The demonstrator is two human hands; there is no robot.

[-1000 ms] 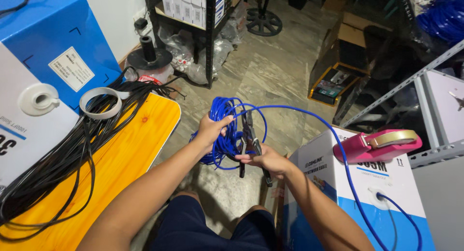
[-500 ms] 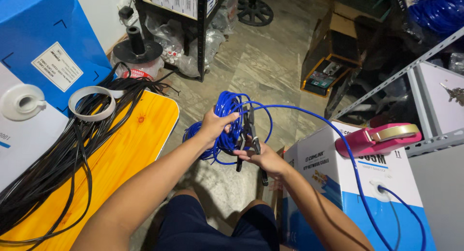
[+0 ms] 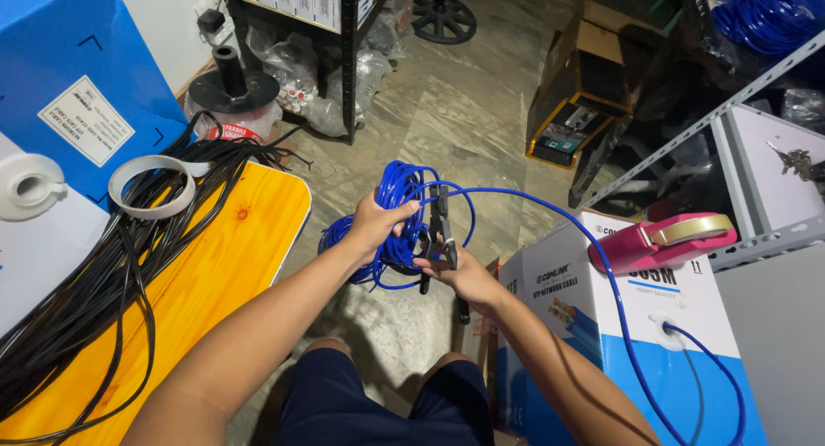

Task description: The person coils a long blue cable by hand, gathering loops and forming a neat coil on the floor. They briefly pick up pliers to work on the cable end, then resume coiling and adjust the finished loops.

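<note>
Black cables (image 3: 94, 300) and a tape roll (image 3: 152, 186) on an orange table (image 3: 228, 265)

White-blue carton (image 3: 601, 326) right, blue box (image 3: 69, 68) left

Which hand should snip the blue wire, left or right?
Probably the right hand: it already grips the dark-handled cutters beside the strand running to the cable box. The left hand is full, clutching the blue cable coil.

Cramped storeroom or cabling workshop: metal shelving (image 3: 348, 59) ahead of hands, cable cartons (image 3: 636, 343) at right, black cable bundle (image 3: 94, 274) on orange table (image 3: 215, 274) at left, tape dispenser (image 3: 662, 240) right.
</note>
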